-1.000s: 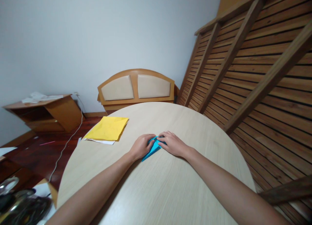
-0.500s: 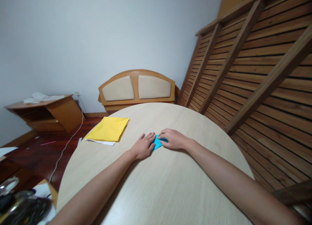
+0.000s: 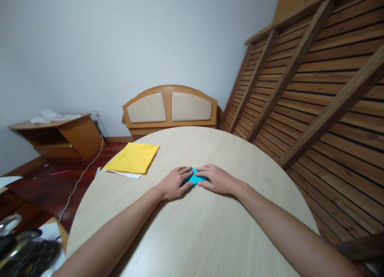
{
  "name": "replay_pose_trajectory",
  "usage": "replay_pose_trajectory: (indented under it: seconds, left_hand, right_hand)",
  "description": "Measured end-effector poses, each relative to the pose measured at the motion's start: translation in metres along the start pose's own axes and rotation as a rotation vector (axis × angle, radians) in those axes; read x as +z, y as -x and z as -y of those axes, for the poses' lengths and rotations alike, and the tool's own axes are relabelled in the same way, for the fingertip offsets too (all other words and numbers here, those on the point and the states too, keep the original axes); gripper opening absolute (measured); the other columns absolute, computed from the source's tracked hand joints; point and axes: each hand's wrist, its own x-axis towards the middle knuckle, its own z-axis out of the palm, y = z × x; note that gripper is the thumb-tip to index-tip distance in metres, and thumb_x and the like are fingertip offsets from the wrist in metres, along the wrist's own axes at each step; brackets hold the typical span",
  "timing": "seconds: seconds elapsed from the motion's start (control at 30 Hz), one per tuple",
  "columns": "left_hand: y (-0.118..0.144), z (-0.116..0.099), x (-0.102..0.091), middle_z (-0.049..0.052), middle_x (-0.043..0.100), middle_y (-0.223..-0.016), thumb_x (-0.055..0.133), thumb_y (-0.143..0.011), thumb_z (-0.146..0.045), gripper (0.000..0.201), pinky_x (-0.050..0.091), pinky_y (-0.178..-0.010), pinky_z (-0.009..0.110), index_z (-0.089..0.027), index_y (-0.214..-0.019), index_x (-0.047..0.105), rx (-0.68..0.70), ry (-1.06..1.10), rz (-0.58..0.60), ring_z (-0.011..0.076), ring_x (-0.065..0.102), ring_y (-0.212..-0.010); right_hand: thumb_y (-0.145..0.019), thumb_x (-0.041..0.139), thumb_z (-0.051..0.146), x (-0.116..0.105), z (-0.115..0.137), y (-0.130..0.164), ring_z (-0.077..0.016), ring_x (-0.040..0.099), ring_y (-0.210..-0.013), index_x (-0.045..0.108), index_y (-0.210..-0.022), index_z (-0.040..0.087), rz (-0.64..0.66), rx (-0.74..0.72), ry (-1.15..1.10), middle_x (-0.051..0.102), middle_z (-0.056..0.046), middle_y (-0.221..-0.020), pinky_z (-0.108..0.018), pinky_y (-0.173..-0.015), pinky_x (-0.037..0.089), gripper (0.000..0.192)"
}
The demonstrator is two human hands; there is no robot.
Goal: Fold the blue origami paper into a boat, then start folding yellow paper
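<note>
A small piece of folded blue paper (image 3: 195, 178) lies on the round, pale wood-grain table (image 3: 198, 237) between my hands. My left hand (image 3: 175, 183) rests over its left side, fingers stretched out and thumb apart along the near edge. From the right, my right hand (image 3: 218, 179) reaches onto the paper with extended fingers, its thumb near the lower right edge. Parts of the paper are hidden under the fingers of both hands.
Yellow paper (image 3: 133, 157) lies over a white sheet (image 3: 126, 175) at the table's left. A wooden headboard (image 3: 168, 105) stands behind, a slatted wooden panel (image 3: 336, 121) leans at right, and a low cabinet (image 3: 75, 135) with papers is at far left.
My right hand has gone from a bent, pinching pose to lying flatter, with fingers stretched over the paper. My left thumb has spread away from its fingers. The view has shifted slightly.
</note>
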Motion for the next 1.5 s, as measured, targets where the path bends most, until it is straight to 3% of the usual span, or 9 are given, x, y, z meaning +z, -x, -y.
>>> replay_pose_trajectory:
  seconds: [0.2,0.57,0.87,1.1,1.3,1.5]
  left_hand:
    - [0.003,0.003,-0.002,0.014,0.043,-0.152,0.057,-0.091,-0.047,0.066,0.032,-0.117,0.05,-0.017,-0.147,0.044,0.034,0.018,0.031,0.0317,0.036,-0.143]
    - [0.004,0.006,-0.002,0.012,0.046,-0.15,0.043,-0.099,-0.039,0.051,0.031,-0.12,0.043,-0.016,-0.145,0.047,0.034,0.052,0.025,0.0256,0.036,-0.144]
    - [0.002,0.003,-0.005,0.007,0.048,-0.15,0.037,-0.102,-0.032,0.043,0.031,-0.12,0.043,-0.022,-0.141,0.051,0.052,0.102,0.02,0.023,0.038,-0.143]
    - [0.0,-0.001,0.002,0.006,0.057,-0.142,0.042,-0.099,-0.031,0.04,0.038,-0.115,0.041,-0.024,-0.136,0.054,-0.021,0.146,-0.047,0.0232,0.048,-0.136]
    - [-0.004,-0.011,0.003,0.009,0.067,-0.124,0.043,-0.098,-0.036,0.037,0.049,-0.1,0.038,-0.02,-0.129,0.056,-0.142,0.186,-0.101,0.0249,0.065,-0.111]
    - [-0.005,-0.013,-0.003,0.009,0.069,-0.12,0.039,-0.099,-0.045,0.041,0.047,-0.098,0.038,-0.021,-0.126,0.058,-0.178,0.19,-0.103,0.0256,0.065,-0.108]
  right_hand:
    - [-0.094,0.058,0.037,0.001,0.0,-0.002,-0.0256,0.059,-0.111,0.065,-0.127,0.023,-0.024,-0.003,-0.017,0.068,-0.007,-0.125,-0.041,-0.098,0.045,0.036]
    - [-0.094,0.058,0.035,0.002,0.005,-0.005,-0.0243,0.06,-0.109,0.065,-0.123,0.024,-0.028,0.011,-0.009,0.07,-0.006,-0.121,-0.038,-0.095,0.046,0.031]
    - [-0.093,0.06,0.032,0.002,0.01,-0.008,-0.0245,0.062,-0.107,0.065,-0.121,0.025,-0.041,0.045,-0.002,0.072,-0.005,-0.115,-0.037,-0.093,0.047,0.029]
    - [-0.095,0.056,0.029,0.007,0.01,-0.009,-0.0228,0.064,-0.106,0.067,-0.118,0.024,-0.071,0.079,0.041,0.073,-0.006,-0.114,-0.034,-0.092,0.047,0.026]
    - [-0.096,0.055,0.023,0.006,0.01,-0.011,-0.0206,0.065,-0.099,0.069,-0.111,0.023,-0.093,0.056,0.136,0.073,-0.006,-0.106,-0.03,-0.085,0.047,0.019]
    - [-0.097,0.056,0.023,0.002,0.009,-0.011,-0.019,0.065,-0.091,0.072,-0.098,0.024,-0.132,0.038,0.191,0.074,-0.005,-0.096,-0.028,-0.079,0.045,0.016]
